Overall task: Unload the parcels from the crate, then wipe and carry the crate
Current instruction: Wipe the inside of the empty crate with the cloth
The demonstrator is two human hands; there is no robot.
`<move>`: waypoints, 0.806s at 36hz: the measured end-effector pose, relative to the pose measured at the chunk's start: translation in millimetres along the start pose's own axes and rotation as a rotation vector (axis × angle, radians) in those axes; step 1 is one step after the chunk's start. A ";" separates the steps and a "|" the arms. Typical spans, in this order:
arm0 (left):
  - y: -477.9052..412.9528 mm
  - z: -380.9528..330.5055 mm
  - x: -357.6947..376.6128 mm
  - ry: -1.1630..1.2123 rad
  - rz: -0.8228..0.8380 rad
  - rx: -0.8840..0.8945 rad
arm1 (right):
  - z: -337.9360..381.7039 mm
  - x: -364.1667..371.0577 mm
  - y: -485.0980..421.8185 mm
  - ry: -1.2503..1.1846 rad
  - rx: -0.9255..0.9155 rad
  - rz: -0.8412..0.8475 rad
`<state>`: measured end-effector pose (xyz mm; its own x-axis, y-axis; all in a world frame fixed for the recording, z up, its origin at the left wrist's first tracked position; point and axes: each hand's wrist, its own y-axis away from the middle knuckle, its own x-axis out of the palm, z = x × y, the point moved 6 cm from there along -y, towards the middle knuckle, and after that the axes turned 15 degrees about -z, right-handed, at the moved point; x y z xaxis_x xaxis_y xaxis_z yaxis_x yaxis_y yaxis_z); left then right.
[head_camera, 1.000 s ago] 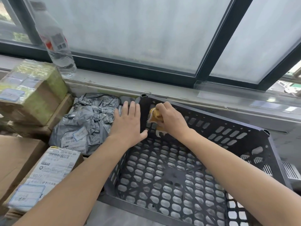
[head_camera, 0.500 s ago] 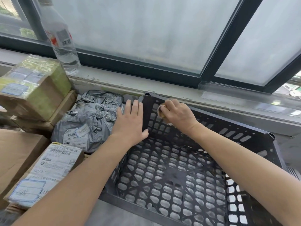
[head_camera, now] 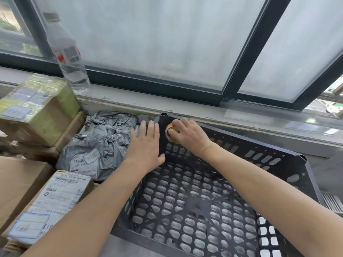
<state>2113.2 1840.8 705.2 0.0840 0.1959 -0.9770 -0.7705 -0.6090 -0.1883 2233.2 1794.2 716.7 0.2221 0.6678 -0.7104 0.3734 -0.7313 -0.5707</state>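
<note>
– While the right hand (head_camera: 189, 134) presses that yellow pad (head_camera: 171, 133) into the far left corner of the crate (head_camera: 263, 154), would you call this the wiping step?

– I would. Nothing lies in the crate, and the parcels sit outside it on the left. A crumpled grey mailer bag (head_camera: 100, 143) is against its left wall, a labelled box (head_camera: 61, 197) is nearer the camera, and a green-taped box (head_camera: 37, 108) is stacked further back. The crate rests on the grey tabletop (head_camera: 111, 247), its far wall just beside the window sill (head_camera: 130, 98).

– And the hands?

– The right fingers are curled round the pad, holding it to the inside of the corner post, just under the rim. The left hand (head_camera: 146, 145) lies flat with straight fingers on the outside of the left wall, thumb hooked over the rim (bracing, I'd guess). It grasps nothing.

– What does the next move need?

– Probably short strokes along the walls and floor, since the lattice holes may snag the pad, with the left hand steadying the crate. The carry will need both hands free.

– Anything you can't make out?

– The pad is mostly hidden under the fingers, so I cannot tell whether it is a sponge or a cloth. The crate's near right corner is cut off, the forearms hide part of its floor, and the label print is too blurred to read
</note>
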 end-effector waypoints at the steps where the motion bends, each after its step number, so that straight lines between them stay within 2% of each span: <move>1: 0.1 0.1 0.0 0.001 0.000 0.000 | 4.9 2.0 -3.9 -0.023 -0.033 0.000; 5: 0.3 0.9 0.3 0.005 -0.002 0.004 | 36.1 12.4 -5.5 -0.148 -0.283 0.063; 7: -0.1 1.3 0.5 0.004 -0.005 0.006 | 44.6 16.4 -1.4 -0.172 -0.331 0.110; 9: -1.0 1.2 0.8 0.009 -0.013 0.006 | 37.2 13.8 -0.5 -0.141 -0.231 0.080; 13: -1.6 0.9 2.1 0.020 -0.018 0.002 | -3.3 -0.2 5.7 0.023 0.109 -0.028; 16: -1.5 0.7 1.7 0.008 -0.016 0.009 | -25.0 -6.5 15.1 0.146 0.263 0.019; 22: -0.6 1.0 1.1 0.012 -0.008 0.005 | -33.1 -11.1 33.4 0.194 0.373 0.054; 29: 1.0 -4.0 -2.5 -0.096 -0.019 0.032 | -48.2 -25.6 80.2 0.254 0.369 0.100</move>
<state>2114.7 1836.6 707.1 0.0389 0.2810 -0.9589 -0.7891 -0.5801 -0.2020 2300.9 1725.1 709.0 0.4722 0.5702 -0.6722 0.0030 -0.7636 -0.6456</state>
